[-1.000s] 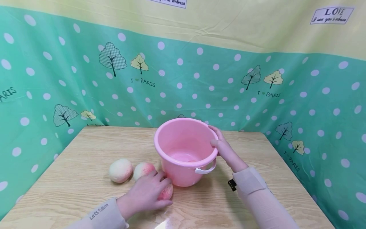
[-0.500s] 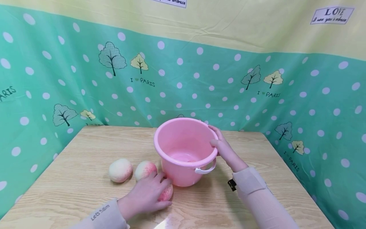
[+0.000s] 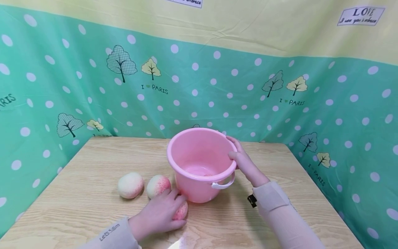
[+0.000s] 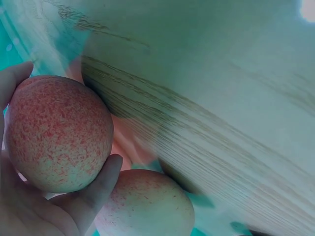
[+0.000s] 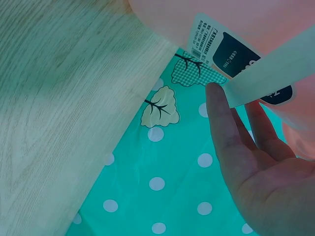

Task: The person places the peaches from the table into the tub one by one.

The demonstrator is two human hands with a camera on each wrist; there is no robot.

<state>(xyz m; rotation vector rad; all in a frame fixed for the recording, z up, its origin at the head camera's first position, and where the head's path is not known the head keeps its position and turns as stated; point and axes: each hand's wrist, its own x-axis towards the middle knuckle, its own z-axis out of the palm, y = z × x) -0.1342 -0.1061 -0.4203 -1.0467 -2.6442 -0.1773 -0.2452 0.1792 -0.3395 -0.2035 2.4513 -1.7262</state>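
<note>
Pink-flecked and matt, the peach [image 3: 181, 210] sits just beside the bucket [image 3: 196, 189], and the left hand [image 3: 160, 211] is curled round it! It looks light, firm, hardly slippery; a grip round its widest part should suit. The right hand [image 3: 244, 160] grips the bucket's side. Close by lie a second peach [image 3: 157, 185] and a third peach [image 3: 130, 185]; the tall bucket blocks the way rightward.

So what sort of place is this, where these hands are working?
Probably a makeshift tabletop booth, though I can't be certain: green-and-yellow printed fabric hangs behind and along both sides of a pale wood-grain table, where round cream-and-pink peach-like objects lie.
</note>
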